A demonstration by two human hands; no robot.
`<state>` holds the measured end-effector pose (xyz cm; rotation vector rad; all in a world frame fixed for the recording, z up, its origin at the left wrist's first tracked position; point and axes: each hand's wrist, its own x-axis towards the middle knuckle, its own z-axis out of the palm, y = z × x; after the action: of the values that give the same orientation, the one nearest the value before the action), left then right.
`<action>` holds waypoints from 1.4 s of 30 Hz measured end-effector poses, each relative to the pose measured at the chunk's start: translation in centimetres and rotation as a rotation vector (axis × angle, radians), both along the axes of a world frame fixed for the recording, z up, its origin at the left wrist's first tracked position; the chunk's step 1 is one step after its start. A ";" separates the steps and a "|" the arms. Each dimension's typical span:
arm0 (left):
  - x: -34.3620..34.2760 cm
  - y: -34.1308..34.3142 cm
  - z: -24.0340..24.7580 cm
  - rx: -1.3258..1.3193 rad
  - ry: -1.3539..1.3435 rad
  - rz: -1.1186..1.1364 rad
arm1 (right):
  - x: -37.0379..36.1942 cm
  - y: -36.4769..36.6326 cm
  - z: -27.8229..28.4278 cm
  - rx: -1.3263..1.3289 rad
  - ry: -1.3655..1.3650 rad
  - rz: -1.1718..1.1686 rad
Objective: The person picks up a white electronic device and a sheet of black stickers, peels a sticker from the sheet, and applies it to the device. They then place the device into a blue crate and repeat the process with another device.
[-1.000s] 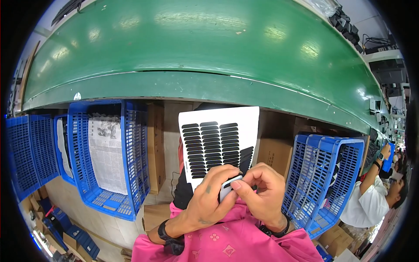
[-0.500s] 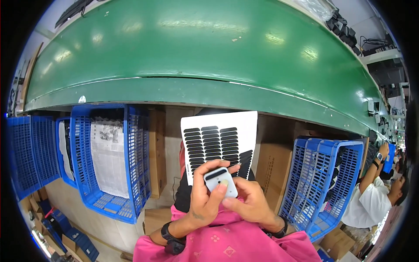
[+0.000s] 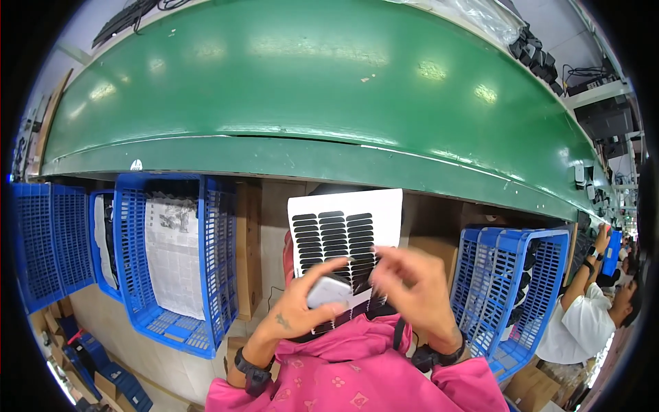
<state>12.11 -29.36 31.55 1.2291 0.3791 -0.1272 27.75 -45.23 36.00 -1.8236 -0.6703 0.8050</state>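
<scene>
Two hands up in front of my chest, both mine. My left hand (image 3: 302, 309) is curled round a small pale grey device (image 3: 328, 291), thumb and fingers closed on it, holding it just below the middle of the view. My right hand (image 3: 412, 285) is beside it, fingers spread loosely, blurred; I cannot tell whether the fingertips pinch anything. Behind both hands stands a white sheet (image 3: 347, 237) carrying rows of black oblong pads, its lower edge hidden by my fingers. Green conveyor belt (image 3: 309, 89) curves across the top. Blue plastic crate (image 3: 171, 268) to my left, lined with printed paper; another blue crate (image 3: 515, 288) to my right. Black watch on my left wrist, dark band on the right. Another person in a white shirt (image 3: 583, 329) at far right
</scene>
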 end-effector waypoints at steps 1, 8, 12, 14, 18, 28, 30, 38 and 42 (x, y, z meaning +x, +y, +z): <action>-0.1 -0.2 -1.0 -0.109 -0.020 0.119 | 0.5 0.8 -0.4 -0.023 -0.225 -0.068; 0.3 -0.9 -2.1 -0.261 -0.022 0.118 | -0.6 5.1 -3.8 -0.161 -0.792 -0.248; 0.4 -1.2 -2.2 -0.283 -0.027 0.079 | -0.6 5.2 -4.1 -0.085 -0.626 -0.291; 0.6 -1.3 -2.3 -0.322 -0.030 0.077 | -0.1 5.3 -3.5 -0.063 -0.460 -0.339; 0.6 -1.3 -2.3 -0.157 -0.061 0.040 | -0.1 5.6 -3.2 -0.002 -0.380 -0.337; 0.4 -3.2 1.2 -0.168 -0.042 0.325 | -2.9 1.4 2.3 0.318 0.532 -0.288; 0.6 -3.2 2.4 -0.100 -0.080 0.304 | -3.5 1.5 2.0 0.359 0.569 -0.283; 0.7 -3.1 3.9 0.042 -0.018 0.265 | -4.3 1.6 2.3 0.358 0.593 -0.271; 0.8 -3.1 4.0 0.084 -0.028 0.261 | -4.4 1.7 2.2 0.348 0.578 -0.278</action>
<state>12.95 -32.51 35.51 1.2511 0.5206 0.1312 23.39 -43.52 38.22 -1.2460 -0.1609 0.9049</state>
